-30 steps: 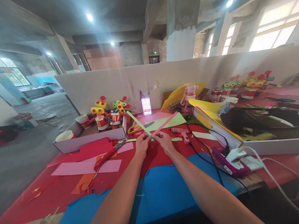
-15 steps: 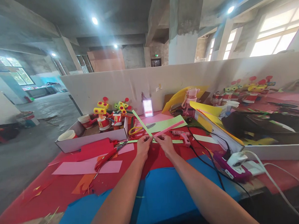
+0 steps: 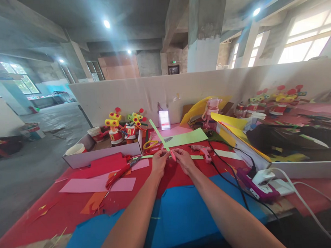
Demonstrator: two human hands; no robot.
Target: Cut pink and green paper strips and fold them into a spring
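Note:
My left hand [image 3: 160,162] and my right hand [image 3: 184,160] meet above the red-covered table, fingertips pinched together. Between them, the lower end of a light green paper strip [image 3: 158,133] is gripped by the left fingers and slants up to the left. A pink paper strip [image 3: 173,155] is in the right fingers, and only a short folded part of it shows. How the two strips join is hidden by my fingers. Another green strip [image 3: 197,157] lies flat beneath the hands. Just beyond them are yellow-handled scissors [image 3: 151,143] and a light green sheet [image 3: 186,138].
A pink glue gun [image 3: 205,151] lies to the right, its black cable running to a purple power strip [image 3: 256,187]. Left are a red-handled cutting tool [image 3: 115,177], pink paper [image 3: 98,185] and a box [image 3: 101,155] with paper-cup robots. A lit phone [image 3: 164,119] stands behind.
The pink strip, stretched out to the upper right before, is now folded over at my right fingers and shows only a short piece. The green strip keeps its slant.

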